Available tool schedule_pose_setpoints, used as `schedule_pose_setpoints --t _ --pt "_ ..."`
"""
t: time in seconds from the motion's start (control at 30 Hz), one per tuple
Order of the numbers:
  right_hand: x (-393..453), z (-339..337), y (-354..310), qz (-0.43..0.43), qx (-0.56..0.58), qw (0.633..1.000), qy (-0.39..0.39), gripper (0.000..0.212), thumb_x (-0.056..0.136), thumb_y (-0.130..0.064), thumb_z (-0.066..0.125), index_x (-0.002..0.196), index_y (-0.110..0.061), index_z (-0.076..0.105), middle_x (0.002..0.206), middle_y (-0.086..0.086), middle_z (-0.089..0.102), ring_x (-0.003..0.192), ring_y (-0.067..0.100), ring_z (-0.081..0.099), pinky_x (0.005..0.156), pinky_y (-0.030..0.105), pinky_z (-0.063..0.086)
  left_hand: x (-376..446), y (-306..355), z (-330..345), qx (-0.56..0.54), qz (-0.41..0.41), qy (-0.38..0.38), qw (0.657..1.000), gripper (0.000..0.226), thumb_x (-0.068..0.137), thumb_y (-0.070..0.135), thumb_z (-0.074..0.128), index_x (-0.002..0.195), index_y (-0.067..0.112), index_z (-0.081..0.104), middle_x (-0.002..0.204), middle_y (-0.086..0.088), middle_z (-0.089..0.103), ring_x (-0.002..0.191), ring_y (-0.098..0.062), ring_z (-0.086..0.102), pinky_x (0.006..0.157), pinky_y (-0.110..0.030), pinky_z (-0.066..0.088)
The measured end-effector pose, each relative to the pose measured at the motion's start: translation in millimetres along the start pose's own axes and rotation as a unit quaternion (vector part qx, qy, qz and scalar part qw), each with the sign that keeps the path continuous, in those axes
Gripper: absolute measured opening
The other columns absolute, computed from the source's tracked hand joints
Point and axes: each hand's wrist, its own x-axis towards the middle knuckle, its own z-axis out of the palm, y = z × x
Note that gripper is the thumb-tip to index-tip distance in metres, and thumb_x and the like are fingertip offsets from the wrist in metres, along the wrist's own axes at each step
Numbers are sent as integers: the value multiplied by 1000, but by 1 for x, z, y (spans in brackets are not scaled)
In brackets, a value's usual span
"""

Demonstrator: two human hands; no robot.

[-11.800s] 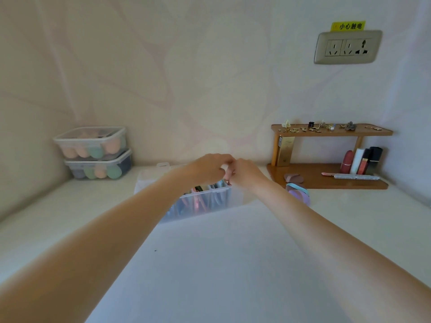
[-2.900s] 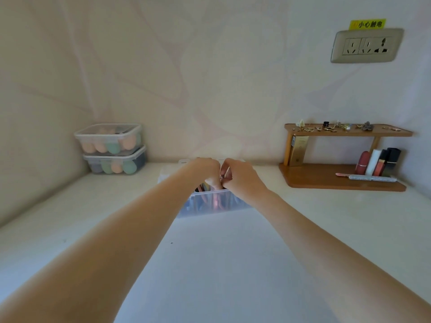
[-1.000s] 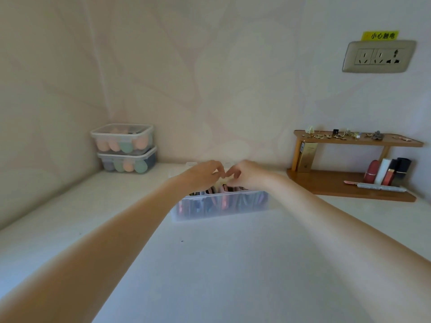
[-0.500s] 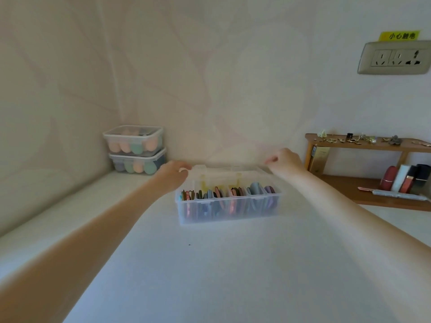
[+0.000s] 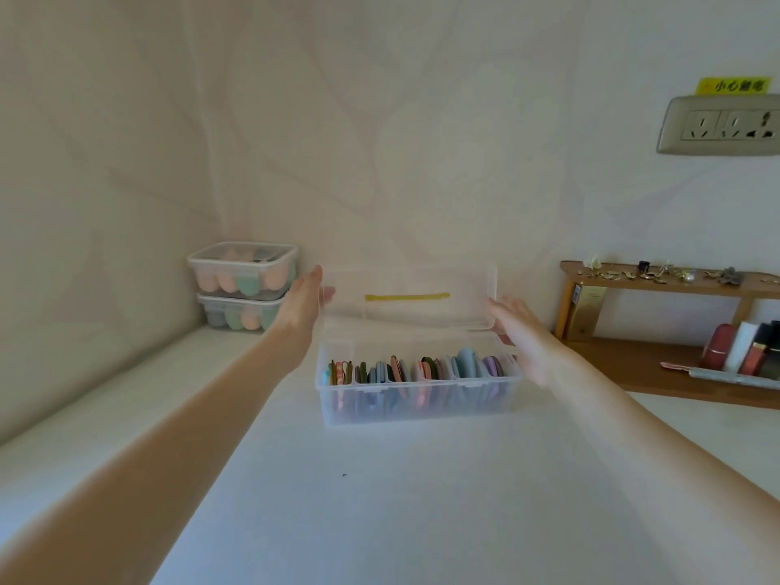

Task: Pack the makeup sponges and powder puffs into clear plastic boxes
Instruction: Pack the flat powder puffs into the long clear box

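Note:
A clear plastic box (image 5: 415, 405) stands mid-table, filled with several coloured powder puffs (image 5: 422, 369) set on edge in a row. Its clear lid (image 5: 409, 289), marked with a yellow strip, is raised almost upright behind the box. My left hand (image 5: 301, 306) holds the lid's left end, fingers straight and thumb on the other side of the edge. My right hand (image 5: 521, 331) holds the lid's right end. Two closed clear boxes of egg-shaped makeup sponges are stacked in the far left corner, the upper box (image 5: 242, 270) on the lower box (image 5: 236, 312).
A wooden shelf (image 5: 633, 361) stands against the wall at the right with lipsticks below and small jewellery on top. A wall socket (image 5: 721, 124) sits above it. The white table (image 5: 380, 500) stretches toward me in front of the box.
My hands left the middle of the box and moved apart to the lid's two ends. The lid has swung up from behind the box to near upright.

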Motion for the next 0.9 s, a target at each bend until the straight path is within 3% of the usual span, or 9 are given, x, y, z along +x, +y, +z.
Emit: schedule_pose_setpoints --t 0.1,0.17,0.23,0.37,0.43,0.5,0.6,0.73,0.9 --pt "-10 1 -14 -73 -16 997 6 69 92 -56 43 150 -32 13 156 -4 23 142 20 25 113 43 20 -17 14 -1 46 67 -23 996 44 99 42 28 101 18 64 96 1 65 114 -20 52 114 -38 27" --pt "-23 -1 -25 -146 -69 987 16 59 93 -54 41 145 -27 31 149 -4 36 135 13 33 107 34 25 -35 21 -3 97 112 -35 988 49 101 39 27 96 13 69 94 3 63 105 -16 51 107 -33 29" --pt "-36 -3 -30 -195 -154 968 24 48 94 -51 42 125 -18 58 129 -4 56 118 10 47 94 25 31 -53 24 -5 172 139 -46 974 43 100 34 34 93 12 70 96 2 64 98 -15 52 97 -30 34" --pt "-57 -3 -16 -204 -403 892 0 42 96 -31 48 89 2 72 72 3 66 68 19 61 62 20 43 -80 9 -17 439 210 -126 865 19 93 19 53 90 19 72 102 -5 70 92 -26 65 83 -32 48" --pt "-63 -3 -4 -221 -473 853 -20 32 93 -22 53 97 3 72 87 13 73 79 25 66 72 26 48 -89 -1 -20 502 224 -143 823 18 91 19 56 101 15 72 111 -6 69 100 -24 64 89 -32 49" --pt "-75 -2 3 -247 -513 821 -26 27 92 -19 56 112 -8 70 111 6 71 98 24 66 80 27 47 -100 -5 -20 526 234 -132 807 24 91 23 57 110 14 68 117 -5 67 105 -23 61 93 -32 47" --pt "-86 3 13 -279 -574 770 6 32 93 -19 54 124 -14 62 123 6 66 108 26 62 90 31 49 -108 -9 -16 577 256 -121 766 31 92 27 54 120 14 60 121 -5 63 106 -24 60 91 -31 45" --pt "-88 6 18 -286 -608 739 42 32 94 -15 50 123 -16 62 119 11 66 107 31 62 91 39 50 -115 -9 -6 657 265 -111 697 35 96 32 48 124 13 50 123 -6 58 106 -26 59 89 -34 46" --pt "-85 9 17 -280 -634 718 66 28 93 -16 50 117 -18 64 112 9 68 103 29 63 84 35 51 -114 -8 0 692 246 -106 670 37 95 31 49 126 13 43 125 -8 57 108 -31 58 86 -36 46"
